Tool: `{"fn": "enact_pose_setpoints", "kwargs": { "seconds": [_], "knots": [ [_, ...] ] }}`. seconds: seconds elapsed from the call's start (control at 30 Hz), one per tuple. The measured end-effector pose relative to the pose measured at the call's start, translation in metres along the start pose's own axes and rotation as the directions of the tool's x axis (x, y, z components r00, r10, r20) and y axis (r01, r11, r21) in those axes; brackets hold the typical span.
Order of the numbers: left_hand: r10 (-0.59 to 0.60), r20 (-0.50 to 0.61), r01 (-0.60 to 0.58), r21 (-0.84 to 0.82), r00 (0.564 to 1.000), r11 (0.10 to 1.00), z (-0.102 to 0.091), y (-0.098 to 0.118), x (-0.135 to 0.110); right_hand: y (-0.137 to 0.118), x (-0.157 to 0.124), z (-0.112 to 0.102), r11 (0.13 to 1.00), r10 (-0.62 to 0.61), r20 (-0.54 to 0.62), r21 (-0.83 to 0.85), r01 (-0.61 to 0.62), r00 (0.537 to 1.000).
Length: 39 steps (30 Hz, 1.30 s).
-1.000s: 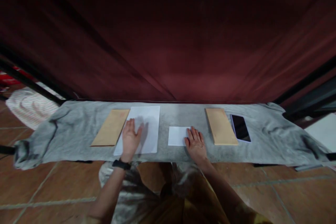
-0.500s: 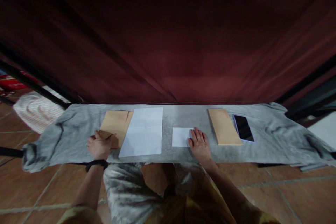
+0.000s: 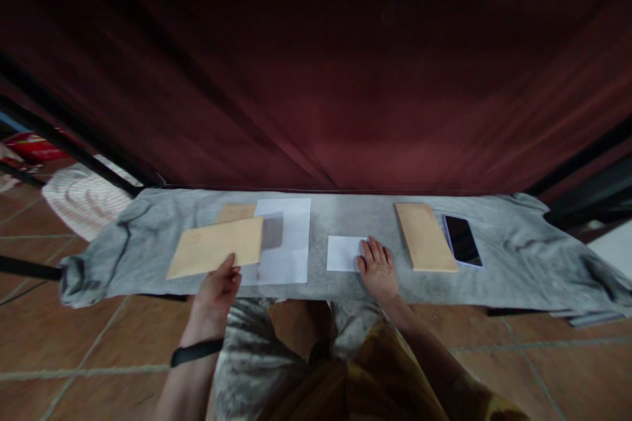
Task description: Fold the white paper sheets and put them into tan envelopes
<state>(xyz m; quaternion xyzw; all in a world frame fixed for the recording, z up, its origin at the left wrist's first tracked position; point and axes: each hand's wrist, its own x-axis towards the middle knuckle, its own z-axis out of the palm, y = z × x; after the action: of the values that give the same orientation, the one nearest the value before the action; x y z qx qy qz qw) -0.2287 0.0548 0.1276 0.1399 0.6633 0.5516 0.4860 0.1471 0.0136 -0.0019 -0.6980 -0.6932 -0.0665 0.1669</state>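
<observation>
My left hand (image 3: 222, 286) pinches the lower edge of a tan envelope (image 3: 214, 245), lifted and turned sideways. It overlaps a large white sheet of paper (image 3: 291, 256), on which its shadow falls. Behind the lifted envelope, part of another tan envelope (image 3: 236, 212) shows on the cloth. My right hand (image 3: 378, 270) lies flat with fingers stretched out, its fingertips at the right edge of a small white paper (image 3: 343, 254). To the right of that hand lies a stack of tan envelopes (image 3: 427, 238).
A phone (image 3: 463, 241) with a dark screen lies right of the envelope stack. Grey cloth (image 3: 518, 256) covers the narrow table. A dark red curtain (image 3: 336, 112) hangs behind it, with black metal bars (image 3: 29, 268) at the sides. Striped fabric (image 3: 81, 200) is at the left.
My left hand has picked up one envelope from the left pile, turned it sideways and moved it right, partly over the large sheet. My right hand has stayed at the small paper.
</observation>
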Motion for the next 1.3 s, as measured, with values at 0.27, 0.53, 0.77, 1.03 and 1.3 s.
{"fn": "enact_pose_setpoints", "kwargs": {
  "seconds": [0.27,0.53,0.77,1.03,1.3],
  "knots": [
    [-0.128,0.167,0.141,-0.068,0.978,0.988,0.066,-0.089,-0.030,0.000,0.000,-0.003,1.000,0.003,0.010,0.013,-0.003,1.000],
    [0.057,0.419,-0.179,0.258,0.906,0.949,0.034,-0.111,-0.049,-0.001,0.002,-0.006,0.999,0.019,0.015,0.041,-0.019,1.000],
    [0.412,0.738,-0.827,0.556,0.535,0.078,0.061,-0.088,-0.018,0.000,0.001,-0.004,0.998,0.026,0.020,0.050,-0.027,0.999],
    [-0.102,0.835,-0.816,0.491,0.540,-0.306,0.087,-0.062,0.026,-0.002,0.001,-0.007,0.998,0.033,0.013,0.061,-0.034,0.999],
    [-0.220,0.874,-0.880,0.359,0.434,-0.311,0.091,-0.042,0.031,-0.001,0.002,-0.006,0.996,0.034,0.015,0.080,-0.035,0.999]
  ]
}}
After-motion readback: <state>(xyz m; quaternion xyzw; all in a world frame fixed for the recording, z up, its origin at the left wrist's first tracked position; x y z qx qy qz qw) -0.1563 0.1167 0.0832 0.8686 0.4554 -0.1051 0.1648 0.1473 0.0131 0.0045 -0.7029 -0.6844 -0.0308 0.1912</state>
